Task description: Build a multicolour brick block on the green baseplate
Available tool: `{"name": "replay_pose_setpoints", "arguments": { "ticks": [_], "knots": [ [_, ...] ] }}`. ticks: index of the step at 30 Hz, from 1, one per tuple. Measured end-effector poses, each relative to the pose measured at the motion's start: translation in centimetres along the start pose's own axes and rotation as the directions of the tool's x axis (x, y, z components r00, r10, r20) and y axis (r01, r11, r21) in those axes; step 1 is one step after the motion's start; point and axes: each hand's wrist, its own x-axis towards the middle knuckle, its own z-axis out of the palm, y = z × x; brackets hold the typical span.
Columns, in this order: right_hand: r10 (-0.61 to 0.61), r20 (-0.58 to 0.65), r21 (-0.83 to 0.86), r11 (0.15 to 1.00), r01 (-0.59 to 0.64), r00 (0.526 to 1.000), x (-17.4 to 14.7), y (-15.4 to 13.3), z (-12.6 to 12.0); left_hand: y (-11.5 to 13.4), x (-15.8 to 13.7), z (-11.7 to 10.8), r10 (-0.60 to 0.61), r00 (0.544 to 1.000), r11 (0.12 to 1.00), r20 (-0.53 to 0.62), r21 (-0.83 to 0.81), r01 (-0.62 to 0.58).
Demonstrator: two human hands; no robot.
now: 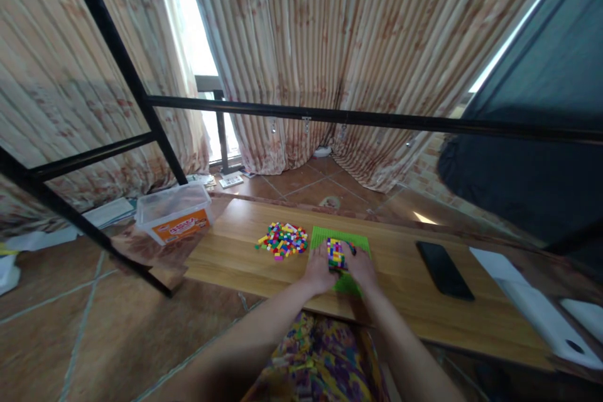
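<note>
A multicoloured toy-brick build [336, 252], with yellow, purple, white and red bricks, rests on a green baseplate [342, 234] on the wooden board. My left hand [321, 269] is closed against its left side. On its right side my right hand [360, 267] is closed, with fingers bent over the edge near a few dark bricks. My fingertips are small and partly hidden, so single bricks in them cannot be made out. To the left of the baseplate lies a loose pile of small coloured bricks [283, 240].
A black phone [444, 269] lies on the wooden board [235, 239] to the right, beside a long white object [532, 304]. A clear plastic box [174, 213] with an orange label stands beyond the board's left end. Black metal bars [330, 115] cross in front of the curtains.
</note>
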Motion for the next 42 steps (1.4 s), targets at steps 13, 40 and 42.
{"name": "replay_pose_setpoints", "arguments": {
  "ticks": [13, 40, 42],
  "knots": [
    [-0.305, -0.02, -0.317, 0.905, 0.283, 0.952, 4.4, -8.2, -3.2, -0.4, -0.9, 0.6, 0.03, 0.999, 0.999, -0.031, 0.025, -0.029],
    [-0.308, 0.42, -0.284, 0.849, 0.446, 0.854, 3.0, -7.4, -0.9, -1.9, -3.0, 0.4, 0.183, 0.983, 0.982, -0.017, 0.047, -0.182],
    [-0.317, 0.345, -0.243, 0.879, 0.41, 0.883, 4.1, -8.5, -3.1, -1.9, -3.1, 0.4, 0.181, 0.983, 0.982, -0.008, 0.05, -0.181]
  ]
}}
